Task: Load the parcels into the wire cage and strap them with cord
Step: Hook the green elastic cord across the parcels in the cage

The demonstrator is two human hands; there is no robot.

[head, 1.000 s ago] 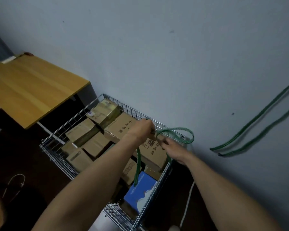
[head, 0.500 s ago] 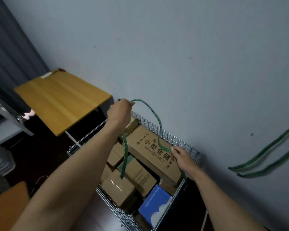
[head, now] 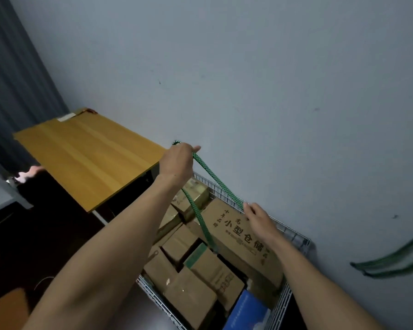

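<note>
I see cardboard parcels (head: pixel 239 236) packed in the wire cage (head: pixel 296 236). At its far rim the right hand (head: pixel 258 217) pinches the green cord (head: pixel 212 177), which runs taut up to the left hand (head: pixel 177 163), fisted round it above the far-left corner.

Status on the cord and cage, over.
Left hand grips green braided cord, raised; right hand pinches it at silver wire cage rim. Brown cardboard parcels loaded. Nothing blocking.

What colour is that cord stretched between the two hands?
Green, with small dark flecks along its length. The cord shows best in the head view, the only one here.
</note>
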